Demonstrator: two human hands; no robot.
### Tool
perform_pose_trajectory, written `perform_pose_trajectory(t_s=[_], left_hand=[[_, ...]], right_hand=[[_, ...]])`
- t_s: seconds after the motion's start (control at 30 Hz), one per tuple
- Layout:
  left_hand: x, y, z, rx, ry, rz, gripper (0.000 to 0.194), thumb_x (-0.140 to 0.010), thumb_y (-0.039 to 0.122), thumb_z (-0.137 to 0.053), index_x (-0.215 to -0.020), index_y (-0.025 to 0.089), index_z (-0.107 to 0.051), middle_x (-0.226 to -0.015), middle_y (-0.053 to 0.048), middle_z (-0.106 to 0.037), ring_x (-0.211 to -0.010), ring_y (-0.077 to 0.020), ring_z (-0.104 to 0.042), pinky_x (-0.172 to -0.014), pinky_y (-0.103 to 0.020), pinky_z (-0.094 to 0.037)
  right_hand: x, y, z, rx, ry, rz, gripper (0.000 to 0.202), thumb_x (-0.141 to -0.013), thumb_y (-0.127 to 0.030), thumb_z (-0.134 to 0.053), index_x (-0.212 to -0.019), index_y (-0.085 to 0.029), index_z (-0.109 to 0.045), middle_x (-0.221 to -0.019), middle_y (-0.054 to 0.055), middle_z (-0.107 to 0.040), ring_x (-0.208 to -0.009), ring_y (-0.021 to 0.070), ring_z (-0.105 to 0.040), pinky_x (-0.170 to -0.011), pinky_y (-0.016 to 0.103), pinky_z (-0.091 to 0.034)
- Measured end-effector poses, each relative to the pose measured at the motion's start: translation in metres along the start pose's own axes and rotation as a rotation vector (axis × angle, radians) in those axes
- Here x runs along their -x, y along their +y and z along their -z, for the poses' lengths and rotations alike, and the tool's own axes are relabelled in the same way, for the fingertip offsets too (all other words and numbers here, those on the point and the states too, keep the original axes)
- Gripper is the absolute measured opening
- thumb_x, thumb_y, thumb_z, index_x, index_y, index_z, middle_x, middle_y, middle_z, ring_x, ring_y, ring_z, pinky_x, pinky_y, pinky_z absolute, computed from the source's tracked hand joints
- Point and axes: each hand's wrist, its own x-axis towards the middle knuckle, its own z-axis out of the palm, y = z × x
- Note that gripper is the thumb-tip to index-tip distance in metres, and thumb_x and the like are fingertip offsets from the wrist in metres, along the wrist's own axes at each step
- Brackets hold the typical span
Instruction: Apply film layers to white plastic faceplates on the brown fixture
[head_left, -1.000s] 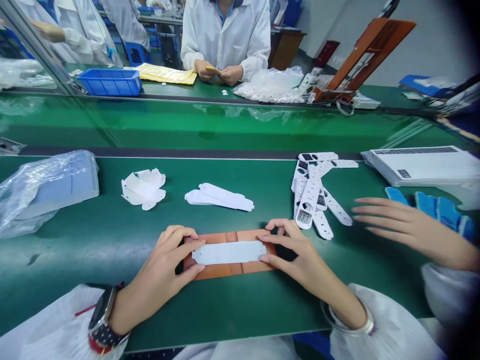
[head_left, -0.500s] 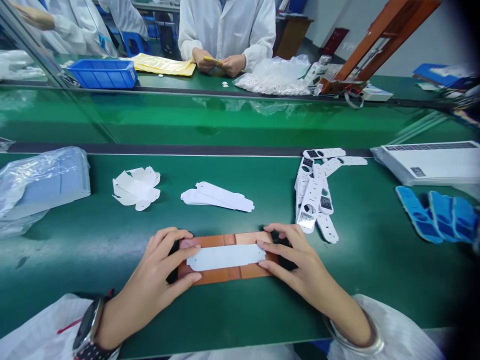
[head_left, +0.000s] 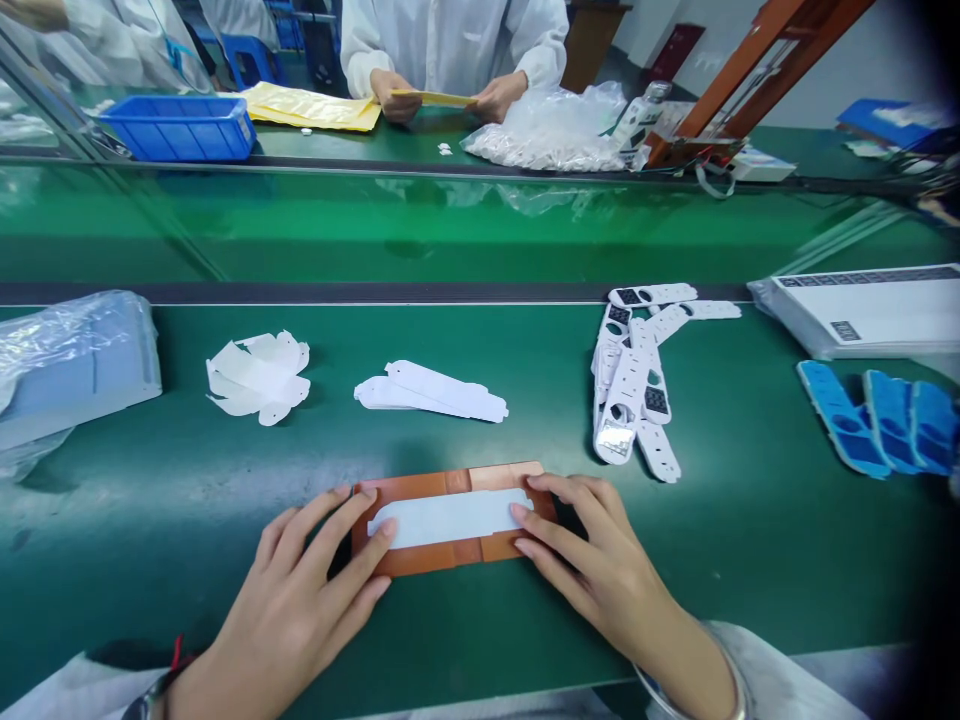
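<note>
A white strip (head_left: 454,517) with notched, rounded ends lies lengthwise on a copper-brown rectangular plate (head_left: 412,560). My left hand (head_left: 315,570) grips the plate's left end, one fingertip pressing the strip's end and others at the plate's edges. At the right end, my right hand (head_left: 600,550) does likewise, with a fingertip on the strip and the thumb near the plate's lower edge. Beyond the plate rest a few loose white strips (head_left: 435,390). A pile of white printed pieces with dark windows (head_left: 626,380) lies to the right, and fanned white pieces (head_left: 262,375) to the left.
Plastic-wrapped sheets (head_left: 82,360) lie at far left. Blue film-covered pieces (head_left: 847,420) and a wrapped white stack (head_left: 870,310) are at right. Behind a green partition (head_left: 420,225), a co-worker's hands (head_left: 450,97) hold a yellow piece near a blue bin (head_left: 184,128).
My left hand has shifted down and its fingers have moved on the plate's left end. The plate and strip stay almost in place. The co-worker's hands have moved apart along the yellow piece.
</note>
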Motion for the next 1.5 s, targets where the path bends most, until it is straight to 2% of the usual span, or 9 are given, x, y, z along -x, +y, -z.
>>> perform_pose_trajectory(t_s=[0.27, 0.43, 0.6, 0.73, 0.83, 1.03, 1.33, 1.43, 1.5], left_hand=[[0.003, 0.000, -0.001, 0.021, -0.056, 0.015, 0.027, -0.088, 0.017, -0.051, -0.114, 0.018, -0.060, -0.123, -0.018, -0.052, -0.112, -0.0355, -0.046, -0.085, -0.045, -0.037], [0.005, -0.002, -0.001, 0.078, -0.099, 0.110, 0.042, -0.089, 0.023, -0.050, -0.130, 0.015, -0.047, -0.131, -0.018, -0.047, -0.120, -0.0338, -0.040, -0.090, -0.043, -0.039], [0.004, -0.002, -0.002, 0.009, -0.085, 0.055, 0.034, -0.089, 0.024, -0.051, -0.122, 0.021, -0.053, -0.132, -0.017, -0.048, -0.123, -0.0347, -0.040, -0.091, -0.046, -0.037], [0.003, 0.001, -0.001, -0.008, -0.017, 0.083, 0.036, -0.087, 0.026, -0.052, -0.123, 0.024, -0.052, -0.135, -0.016, -0.045, -0.125, -0.0342, -0.039, -0.094, -0.044, -0.035], [0.002, 0.003, 0.000, -0.003, -0.015, 0.071, 0.029, -0.087, 0.030, -0.053, -0.115, 0.026, -0.057, -0.134, -0.015, -0.046, -0.126, -0.0346, -0.038, -0.098, -0.046, -0.031], [0.006, 0.004, -0.004, 0.029, -0.014, 0.108, 0.038, -0.087, 0.028, -0.053, -0.125, 0.026, -0.051, -0.141, -0.016, -0.039, -0.132, -0.0342, -0.031, -0.101, -0.048, -0.028], [0.009, 0.004, -0.004, 0.041, -0.007, 0.090, 0.041, -0.084, 0.046, -0.058, -0.121, 0.029, -0.056, -0.141, -0.013, -0.042, -0.133, -0.0333, -0.031, -0.107, -0.047, -0.022], [0.009, 0.002, -0.002, 0.065, -0.040, 0.052, 0.039, -0.087, 0.037, -0.055, -0.125, 0.027, -0.053, -0.143, -0.014, -0.038, -0.134, -0.0333, -0.030, -0.106, -0.048, -0.022], [0.010, -0.001, 0.001, 0.164, -0.033, 0.091, 0.047, -0.089, 0.028, -0.053, -0.135, 0.028, -0.041, -0.148, -0.015, -0.029, -0.136, -0.0332, -0.026, -0.104, -0.049, -0.026]], right_hand=[[0.005, -0.001, -0.004, 0.014, 0.031, -0.021, 0.034, -0.084, -0.008, -0.058, -0.115, -0.020, -0.057, -0.110, 0.012, -0.057, -0.095, 0.0236, -0.053, -0.077, 0.042, -0.048], [0.004, -0.003, -0.005, 0.071, 0.102, -0.008, 0.040, -0.081, -0.006, -0.060, -0.118, -0.019, -0.055, -0.110, 0.014, -0.058, -0.094, 0.0246, -0.054, -0.075, 0.042, -0.048], [0.003, -0.003, -0.005, 0.102, 0.079, -0.009, 0.032, -0.082, -0.009, -0.059, -0.111, -0.020, -0.060, -0.107, 0.012, -0.061, -0.089, 0.0243, -0.055, -0.074, 0.041, -0.047], [0.004, -0.004, -0.005, 0.109, 0.164, -0.004, 0.041, -0.080, -0.005, -0.060, -0.118, -0.018, -0.056, -0.109, 0.014, -0.057, -0.092, 0.0251, -0.055, -0.075, 0.041, -0.047], [0.004, -0.006, -0.005, 0.207, 0.131, 0.044, 0.035, -0.079, -0.007, -0.062, -0.113, -0.016, -0.059, -0.110, 0.016, -0.057, -0.091, 0.0269, -0.053, -0.074, 0.043, -0.046], [0.002, -0.007, -0.005, 0.214, 0.154, 0.038, 0.038, -0.081, -0.009, -0.059, -0.118, -0.018, -0.057, -0.112, 0.016, -0.055, -0.092, 0.0255, -0.054, -0.073, 0.040, -0.046], [0.004, -0.008, -0.006, 0.291, 0.151, 0.066, 0.029, -0.084, -0.012, -0.058, -0.110, -0.023, -0.061, -0.111, 0.012, -0.059, -0.091, 0.0251, -0.054, -0.072, 0.040, -0.045], [0.000, -0.014, -0.008, 0.310, 0.144, 0.090, 0.019, -0.084, -0.013, -0.059, -0.100, -0.020, -0.063, -0.109, 0.012, -0.060, -0.088, 0.0253, -0.052, -0.069, 0.040, -0.043], [-0.008, -0.021, -0.011, 0.242, 0.151, 0.103, 0.018, -0.084, -0.011, -0.059, -0.101, -0.017, -0.062, -0.108, 0.014, -0.060, -0.089, 0.0250, -0.051, -0.070, 0.040, -0.043]])
